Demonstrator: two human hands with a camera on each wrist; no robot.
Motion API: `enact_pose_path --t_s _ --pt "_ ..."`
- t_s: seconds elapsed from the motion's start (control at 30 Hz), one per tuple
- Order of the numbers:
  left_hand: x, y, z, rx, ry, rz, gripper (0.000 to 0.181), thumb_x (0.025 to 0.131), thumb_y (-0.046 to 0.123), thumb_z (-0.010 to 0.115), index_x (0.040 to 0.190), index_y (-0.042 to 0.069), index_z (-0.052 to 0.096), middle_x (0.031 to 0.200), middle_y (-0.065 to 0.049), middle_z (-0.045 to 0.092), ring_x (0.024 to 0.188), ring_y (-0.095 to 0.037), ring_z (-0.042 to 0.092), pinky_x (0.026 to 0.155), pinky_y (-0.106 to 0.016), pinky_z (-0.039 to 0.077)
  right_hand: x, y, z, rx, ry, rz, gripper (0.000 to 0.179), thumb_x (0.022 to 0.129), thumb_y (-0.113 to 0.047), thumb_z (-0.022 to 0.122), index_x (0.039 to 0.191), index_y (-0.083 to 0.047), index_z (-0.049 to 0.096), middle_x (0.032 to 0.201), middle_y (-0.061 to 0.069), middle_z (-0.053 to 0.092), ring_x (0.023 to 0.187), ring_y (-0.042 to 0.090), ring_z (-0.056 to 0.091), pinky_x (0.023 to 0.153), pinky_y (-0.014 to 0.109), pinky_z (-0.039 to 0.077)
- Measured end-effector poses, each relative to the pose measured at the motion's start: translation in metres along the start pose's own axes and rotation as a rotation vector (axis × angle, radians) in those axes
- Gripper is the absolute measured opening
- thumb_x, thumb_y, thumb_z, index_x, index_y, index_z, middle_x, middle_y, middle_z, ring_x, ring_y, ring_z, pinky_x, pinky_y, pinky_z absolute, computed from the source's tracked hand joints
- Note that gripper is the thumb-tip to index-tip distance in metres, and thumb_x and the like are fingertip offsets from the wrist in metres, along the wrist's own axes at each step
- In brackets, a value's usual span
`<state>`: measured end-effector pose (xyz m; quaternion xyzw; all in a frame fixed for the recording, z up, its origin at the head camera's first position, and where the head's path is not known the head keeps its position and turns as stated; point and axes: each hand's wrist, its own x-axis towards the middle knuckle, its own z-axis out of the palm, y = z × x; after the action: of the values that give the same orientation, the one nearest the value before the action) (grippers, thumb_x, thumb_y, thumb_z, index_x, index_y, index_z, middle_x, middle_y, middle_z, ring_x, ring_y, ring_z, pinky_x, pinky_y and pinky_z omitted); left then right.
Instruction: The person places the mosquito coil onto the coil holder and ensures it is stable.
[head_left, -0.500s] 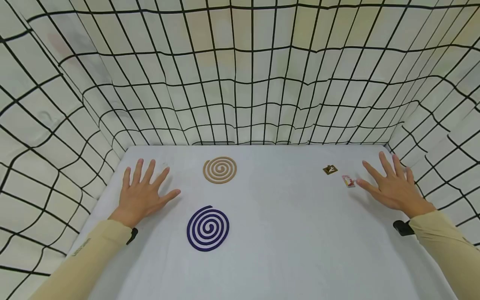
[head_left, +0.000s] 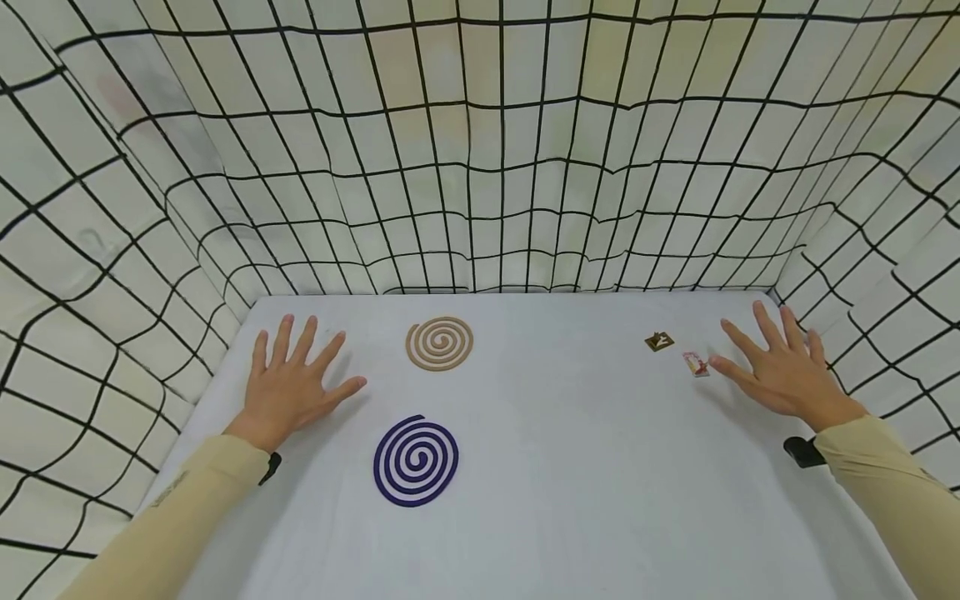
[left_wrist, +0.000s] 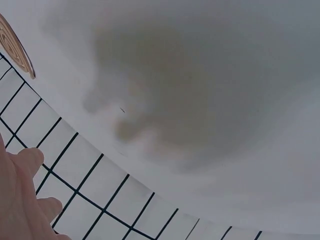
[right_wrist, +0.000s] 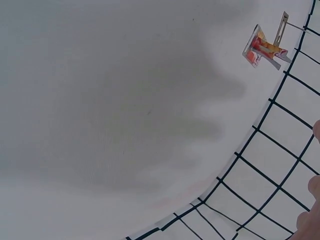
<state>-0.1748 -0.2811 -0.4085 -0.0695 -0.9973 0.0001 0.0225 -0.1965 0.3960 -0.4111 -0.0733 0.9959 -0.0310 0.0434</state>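
My left hand [head_left: 288,392] hovers over the left side of the white table, fingers spread and straight, holding nothing. To its right lie a tan spiral mosquito coil [head_left: 414,354] near the back and a larger dark purple one [head_left: 378,467] closer to me. My right hand [head_left: 787,375], also spread and empty, is above the right side. Just left of its thumb tip is a small red-and-white printed metal stand [head_left: 696,364] with bent-up tabs, seen in the right wrist view too. Beyond that sits a gold-coloured stand [head_left: 660,341].
White walls covered by a black grid net [head_left: 502,167] rise at the back and both sides. The white tabletop [head_left: 562,467] spans between my arms. A black strap device [head_left: 804,452] sits at my right wrist.
My left hand has shifted slightly to the right, still spread. The right hand has barely moved, and the coils and stands lie where they were.
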Motion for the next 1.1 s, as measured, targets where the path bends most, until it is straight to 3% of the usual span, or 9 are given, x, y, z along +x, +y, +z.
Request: enact_pose_path --t_s 0.33,0.67,1.1 --pt "0.004 0.004 -0.001 0.007 0.002 0.002 0.088 0.095 0.076 0.047 0.161 0.020 0.036 0.171 -0.026 0.016 0.160 -0.050 -0.002 0.125 -0.071 -0.005 0.005 0.001 0.000 -0.016 0.017 -0.007 0.082 0.103 -0.070 0.034 0.167 -0.022 0.016 0.172 0.023 -0.017 0.154 0.055 -0.024 0.112 0.085 -0.002" --pt "0.009 0.006 0.003 -0.013 0.004 -0.015 0.089 0.095 0.076 0.047 0.162 0.019 0.035 0.171 -0.027 0.014 0.160 -0.050 -0.004 0.125 -0.071 -0.006 0.018 -0.012 -0.001 -0.025 0.005 -0.025 0.083 0.102 -0.072 0.034 0.166 -0.021 0.019 0.172 0.024 -0.013 0.155 0.053 -0.023 0.114 0.084 -0.002" --pt "0.028 0.022 0.005 -0.039 -0.018 -0.031 0.090 0.095 0.076 0.044 0.164 0.020 0.029 0.173 -0.025 0.010 0.160 -0.051 -0.007 0.125 -0.072 -0.007 0.028 -0.016 0.004 -0.017 -0.027 -0.035 0.087 0.101 -0.075 0.033 0.167 -0.021 0.015 0.172 0.024 -0.015 0.155 0.055 -0.022 0.114 0.084 -0.003"
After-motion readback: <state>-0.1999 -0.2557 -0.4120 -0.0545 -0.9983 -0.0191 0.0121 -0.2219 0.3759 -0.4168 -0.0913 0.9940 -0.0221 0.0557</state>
